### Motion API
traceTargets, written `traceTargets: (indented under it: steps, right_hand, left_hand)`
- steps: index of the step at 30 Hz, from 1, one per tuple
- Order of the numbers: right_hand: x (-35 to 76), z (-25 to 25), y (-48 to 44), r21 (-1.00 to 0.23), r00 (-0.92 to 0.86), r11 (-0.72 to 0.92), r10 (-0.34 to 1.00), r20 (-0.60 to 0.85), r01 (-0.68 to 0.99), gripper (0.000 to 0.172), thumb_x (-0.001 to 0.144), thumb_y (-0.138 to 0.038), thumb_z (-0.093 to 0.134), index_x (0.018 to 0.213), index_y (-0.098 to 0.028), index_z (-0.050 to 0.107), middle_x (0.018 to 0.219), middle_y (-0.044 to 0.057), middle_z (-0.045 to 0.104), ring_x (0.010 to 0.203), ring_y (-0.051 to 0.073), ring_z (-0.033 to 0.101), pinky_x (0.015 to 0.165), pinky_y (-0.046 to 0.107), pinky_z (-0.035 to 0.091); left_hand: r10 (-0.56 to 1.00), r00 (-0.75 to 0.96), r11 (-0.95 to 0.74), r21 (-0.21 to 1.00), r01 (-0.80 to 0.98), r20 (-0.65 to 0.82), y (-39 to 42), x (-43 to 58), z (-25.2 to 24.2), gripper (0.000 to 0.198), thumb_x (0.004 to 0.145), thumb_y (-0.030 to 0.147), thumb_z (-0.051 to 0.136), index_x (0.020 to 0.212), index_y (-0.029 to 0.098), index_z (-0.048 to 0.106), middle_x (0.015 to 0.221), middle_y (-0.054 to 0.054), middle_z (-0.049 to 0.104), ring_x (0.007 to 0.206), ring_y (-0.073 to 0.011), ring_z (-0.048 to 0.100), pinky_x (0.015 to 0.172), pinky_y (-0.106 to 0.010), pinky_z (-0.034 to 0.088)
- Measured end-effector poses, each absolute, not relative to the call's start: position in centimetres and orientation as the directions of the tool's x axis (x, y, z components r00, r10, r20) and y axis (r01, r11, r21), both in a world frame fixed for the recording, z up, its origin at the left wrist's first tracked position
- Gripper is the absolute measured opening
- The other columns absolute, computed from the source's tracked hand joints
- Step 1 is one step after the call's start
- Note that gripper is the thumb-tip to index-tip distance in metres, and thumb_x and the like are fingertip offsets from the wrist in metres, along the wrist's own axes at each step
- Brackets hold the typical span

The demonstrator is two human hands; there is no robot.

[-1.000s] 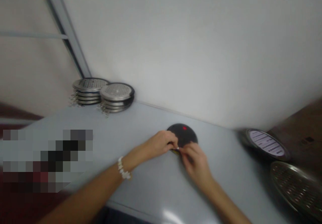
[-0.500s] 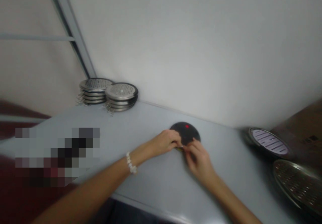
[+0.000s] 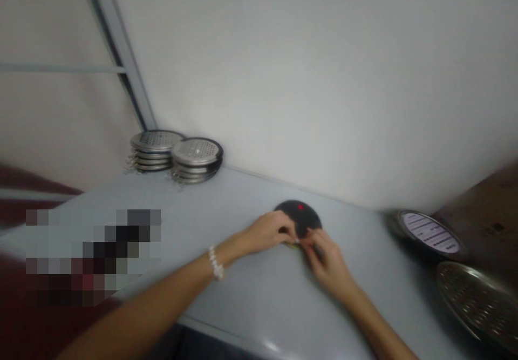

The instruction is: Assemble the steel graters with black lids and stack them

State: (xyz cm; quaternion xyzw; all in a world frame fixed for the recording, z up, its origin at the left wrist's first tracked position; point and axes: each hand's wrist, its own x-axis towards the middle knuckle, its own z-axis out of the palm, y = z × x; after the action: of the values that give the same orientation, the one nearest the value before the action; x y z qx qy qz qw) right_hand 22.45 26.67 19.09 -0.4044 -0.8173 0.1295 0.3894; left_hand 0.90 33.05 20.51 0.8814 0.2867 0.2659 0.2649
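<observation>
A white table (image 3: 259, 300) runs along a white wall (image 3: 324, 79). Two stacks of round perforated metal covers (image 3: 156, 152) (image 3: 197, 160) stand in the corner, and a round metal lid with a striped label (image 3: 429, 232) and a large perforated metal disc (image 3: 479, 306) lie off to the right. A black disc (image 3: 299, 215) lies flat on the table near the back edge, roughly centre-right, with a red dot (image 3: 300, 206) toward the wall. It's round, so no long axis. Both stacks look intact; no finished work shows. The left hand (image 3: 269, 232), with a white bead bracelet (image 3: 216, 263), and the right hand (image 3: 326, 260) are closed, pinching the disc's near edge, where a yellowish rim (image 3: 292, 245) shows. Exact grip partly hidden.
</observation>
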Motion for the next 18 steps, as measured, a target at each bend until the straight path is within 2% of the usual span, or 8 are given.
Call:
traceTargets:
  steps: [1, 2, 5, 7, 9, 13, 16, 18]
  right_hand:
    - [22.4, 19.2, 26.6, -0.533, -0.365, 0.635, 0.766, 0.529, 0.56, 0.017, 0.099, -0.016, 0.047, 0.089, -0.023, 0.06, 0.089, 0.005, 0.064, 0.097, 0.022, 0.062, 0.089, 0.038, 0.052]
    - [22.4, 19.2, 26.5, -0.534, -0.36, 0.634, 0.766, 0.533, 0.56, 0.017, 0.099, -0.016, 0.047, 0.091, -0.023, 0.059, 0.09, 0.006, 0.063, 0.096, 0.021, 0.062, 0.087, 0.037, 0.052]
    - [22.2, 19.3, 26.0, -0.522, -0.354, 0.647, 0.752, 0.556, 0.555, 0.019, 0.1, -0.013, 0.042, 0.099, -0.023, 0.059, 0.096, 0.007, 0.061, 0.092, 0.02, 0.061, 0.082, 0.033, 0.053]
    - [22.0, 19.3, 25.5, -0.514, -0.361, 0.663, 0.738, 0.57, 0.545, 0.02, 0.099, -0.011, 0.042, 0.101, -0.023, 0.058, 0.097, 0.006, 0.06, 0.089, 0.018, 0.062, 0.078, 0.03, 0.053]
    - [21.9, 19.3, 25.1, -0.495, -0.37, 0.686, 0.715, 0.593, 0.534, 0.022, 0.098, -0.01, 0.042, 0.102, -0.023, 0.059, 0.098, 0.007, 0.06, 0.089, 0.018, 0.063, 0.076, 0.028, 0.054]
    - [21.7, 19.4, 24.6, -0.451, -0.392, 0.733, 0.664, 0.637, 0.51, 0.028, 0.096, -0.006, 0.044, 0.108, -0.024, 0.061, 0.101, 0.007, 0.062, 0.091, 0.018, 0.064, 0.078, 0.028, 0.055]
    - [21.5, 19.8, 24.5, -0.42, -0.361, 0.756, 0.624, 0.693, 0.501, 0.029, 0.094, -0.004, 0.046, 0.108, -0.024, 0.062, 0.103, 0.008, 0.064, 0.094, 0.019, 0.066, 0.079, 0.029, 0.056]
    - [21.4, 20.3, 24.4, -0.414, -0.314, 0.759, 0.606, 0.731, 0.502, 0.028, 0.093, -0.004, 0.048, 0.106, -0.024, 0.063, 0.107, 0.009, 0.066, 0.099, 0.02, 0.066, 0.083, 0.032, 0.056]
  left_hand:
    - [0.658, 0.686, -0.693, 0.606, 0.391, 0.31, 32.6, 0.9, 20.7, 0.003, 0.087, 0.02, 0.07, 0.088, 0.021, 0.072, 0.092, 0.0, 0.072, 0.091, -0.0165, 0.064, 0.085, -0.026, 0.045]
    - [0.666, 0.681, -0.697, 0.582, 0.42, 0.306, 32.2, 1.0, 20.8, 0.008, 0.085, 0.024, 0.073, 0.093, 0.021, 0.071, 0.095, -0.001, 0.071, 0.092, -0.0173, 0.063, 0.083, -0.027, 0.046]
    - [0.642, 0.687, -0.755, 0.438, 0.489, 0.34, 30.7, 1.4, 21.1, 0.043, 0.076, 0.038, 0.083, 0.112, 0.021, 0.064, 0.111, -0.005, 0.065, 0.103, -0.0225, 0.059, 0.087, -0.031, 0.048]
    - [0.602, 0.705, -0.798, 0.314, 0.515, 0.374, 30.2, 1.8, 21.0, 0.056, 0.073, 0.041, 0.084, 0.12, 0.021, 0.06, 0.118, -0.007, 0.061, 0.113, -0.0261, 0.055, 0.093, -0.035, 0.047]
    - [0.567, 0.723, -0.821, 0.2, 0.535, 0.395, 30.0, 2.3, 20.9, 0.051, 0.08, 0.04, 0.079, 0.122, 0.021, 0.058, 0.12, -0.009, 0.06, 0.115, -0.0268, 0.054, 0.095, -0.037, 0.046]
    - [0.513, 0.745, -0.827, 0.011, 0.562, 0.426, 29.9, 2.6, 21.1, 0.019, 0.097, 0.029, 0.057, 0.113, 0.021, 0.061, 0.106, -0.007, 0.064, 0.099, -0.0232, 0.059, 0.088, -0.037, 0.047]
    - [0.492, 0.728, -0.809, -0.06, 0.585, 0.477, 29.7, 2.3, 21.5, 0.018, 0.099, 0.023, 0.05, 0.114, 0.02, 0.06, 0.105, -0.008, 0.067, 0.096, -0.0231, 0.061, 0.085, -0.037, 0.048]
    - [0.496, 0.683, -0.787, -0.055, 0.615, 0.537, 29.7, 2.0, 21.6, 0.022, 0.099, 0.02, 0.048, 0.119, 0.02, 0.059, 0.109, -0.009, 0.068, 0.097, -0.0237, 0.062, 0.085, -0.038, 0.049]
